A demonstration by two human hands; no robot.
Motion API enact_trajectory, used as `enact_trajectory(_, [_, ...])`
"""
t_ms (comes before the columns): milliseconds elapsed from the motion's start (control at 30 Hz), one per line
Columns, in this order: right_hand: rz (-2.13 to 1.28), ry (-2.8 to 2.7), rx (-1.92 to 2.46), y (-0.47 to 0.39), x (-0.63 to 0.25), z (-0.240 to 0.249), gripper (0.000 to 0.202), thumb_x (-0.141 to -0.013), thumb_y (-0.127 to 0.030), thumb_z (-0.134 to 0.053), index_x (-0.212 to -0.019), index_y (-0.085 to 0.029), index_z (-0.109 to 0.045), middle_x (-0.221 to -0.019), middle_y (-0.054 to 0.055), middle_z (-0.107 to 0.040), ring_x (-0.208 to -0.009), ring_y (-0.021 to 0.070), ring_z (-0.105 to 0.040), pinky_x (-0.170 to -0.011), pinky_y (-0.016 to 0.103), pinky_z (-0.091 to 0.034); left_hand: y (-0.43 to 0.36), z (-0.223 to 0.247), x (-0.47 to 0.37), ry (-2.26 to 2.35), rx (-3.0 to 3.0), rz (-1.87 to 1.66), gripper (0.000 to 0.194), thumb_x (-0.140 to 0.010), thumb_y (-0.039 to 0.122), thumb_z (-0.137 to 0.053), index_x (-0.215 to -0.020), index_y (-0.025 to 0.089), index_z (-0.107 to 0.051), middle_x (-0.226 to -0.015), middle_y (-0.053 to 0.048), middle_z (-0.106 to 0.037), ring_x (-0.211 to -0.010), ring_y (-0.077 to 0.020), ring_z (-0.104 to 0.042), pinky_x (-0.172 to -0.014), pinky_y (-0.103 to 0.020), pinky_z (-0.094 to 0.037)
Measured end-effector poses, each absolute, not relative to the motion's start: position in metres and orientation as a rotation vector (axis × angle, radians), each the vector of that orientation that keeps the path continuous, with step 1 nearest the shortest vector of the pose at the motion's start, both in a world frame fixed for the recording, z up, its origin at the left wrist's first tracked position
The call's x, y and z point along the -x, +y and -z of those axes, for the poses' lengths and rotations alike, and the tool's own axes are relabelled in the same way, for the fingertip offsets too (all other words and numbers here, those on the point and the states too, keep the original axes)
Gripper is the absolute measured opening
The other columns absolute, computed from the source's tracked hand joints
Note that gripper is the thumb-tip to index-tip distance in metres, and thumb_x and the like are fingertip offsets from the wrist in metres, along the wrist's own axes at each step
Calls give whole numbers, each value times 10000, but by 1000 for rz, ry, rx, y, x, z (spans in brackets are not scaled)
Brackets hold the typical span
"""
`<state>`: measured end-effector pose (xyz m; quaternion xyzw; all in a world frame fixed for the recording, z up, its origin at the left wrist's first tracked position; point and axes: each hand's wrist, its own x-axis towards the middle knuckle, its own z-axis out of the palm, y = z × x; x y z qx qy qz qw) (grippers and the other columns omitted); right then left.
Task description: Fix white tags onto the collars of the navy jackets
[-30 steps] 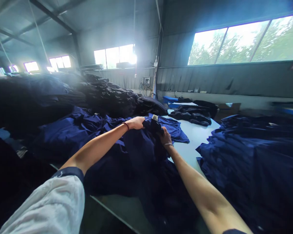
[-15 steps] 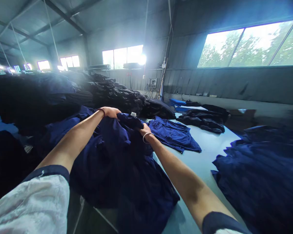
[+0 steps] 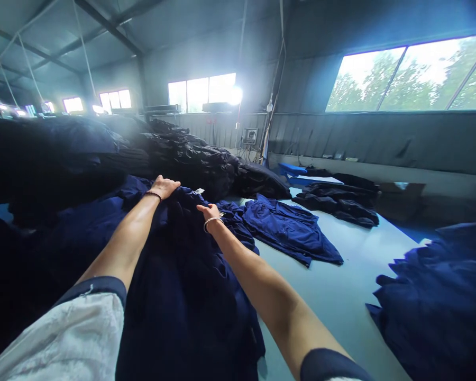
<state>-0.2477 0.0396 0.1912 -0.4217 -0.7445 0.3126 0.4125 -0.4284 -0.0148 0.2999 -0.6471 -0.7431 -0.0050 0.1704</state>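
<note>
Along the near left side of the pale table (image 3: 321, 301), a dark navy garment (image 3: 182, 291) spreads in loose folds toward the person working, its upper edge raised between two bare hands and a small white tag (image 3: 199, 191) poking up from it. The left hand (image 3: 165, 187) is at the left end of that edge, back upward, fingers curled down and closed on the cloth. The right hand (image 3: 210, 212) is near the other end, thumb and forefinger pointing inward over the fabric; the remaining fingers are tucked out of sight, and I can't tell whether it grips or only touches. A dark beaded bracelet (image 3: 153, 195) circles the left wrist, a pale bangle (image 3: 207, 225) the right.

Just beyond the right hand, a blue garment (image 3: 289, 227) lies spread out on the tabletop, creased, one corner aimed at the near right. Farther back sit some black garments (image 3: 341, 203), and across the bare surface on the right rises a tall navy stack (image 3: 440, 307) with ragged edges. Behind the left hand, a great heap of dark clothing (image 3: 206, 159) stretches away toward the wall, where a bright lamp (image 3: 235, 96) glares beside a window (image 3: 202, 94).
</note>
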Motion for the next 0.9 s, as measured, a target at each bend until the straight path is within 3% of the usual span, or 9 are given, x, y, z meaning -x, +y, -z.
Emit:
enact_trajectory(133, [-748,-1623,1208,70,220,-191,389,-751,-205,-642,-1119,-158,-524,-1197,94,-590,-1100,199,-527,-944,312,-427,15,-266,413,-2024,1750,175,338,-920,55,-346,-1094,179,-607,-1162,-123,-665,-1162,-254,-543,-970,-427,-351])
enact_trajectory(300, [-433,-1548,1005,107,182,-176,366,-682,-70,-578,-1015,-219,-552,-1481,107,-376,-1410,251,-285,-1150,421,-286,63,-229,382,-2082,1631,416,391,-979,126,-271,-1171,210,-601,-1342,-115,-542,-1243,-271,-471,-930,-408,-451])
enact_trajectory(533, [-186,-1692,1063,146,153,-150,377,-674,39,-453,-964,-164,-583,-1590,117,-209,-1478,237,-186,-1163,406,-300,119,-182,353,-2230,1568,761,333,-997,195,-359,-1244,245,-577,-1415,-85,-461,-1268,-230,-473,-894,-291,-520])
enact_trajectory(700, [-111,-1878,1222,168,152,-114,511,-705,20,-486,-1178,-138,-603,-1618,120,-120,-1490,258,-149,-1179,412,-272,135,-132,358,-2173,1707,661,380,-968,127,-363,-1270,221,-573,-1492,-113,-426,-1354,-260,-407,-1027,-383,-465])
enact_trajectory(900, [-178,-2074,1560,180,160,-81,546,-871,-184,-503,-1404,-304,-502,-1643,59,-64,-1445,339,-263,-1161,554,-202,149,-90,378,-2218,1824,548,463,-965,121,-321,-1368,239,-514,-1491,-116,-444,-1389,-243,-386,-1103,-411,-391])
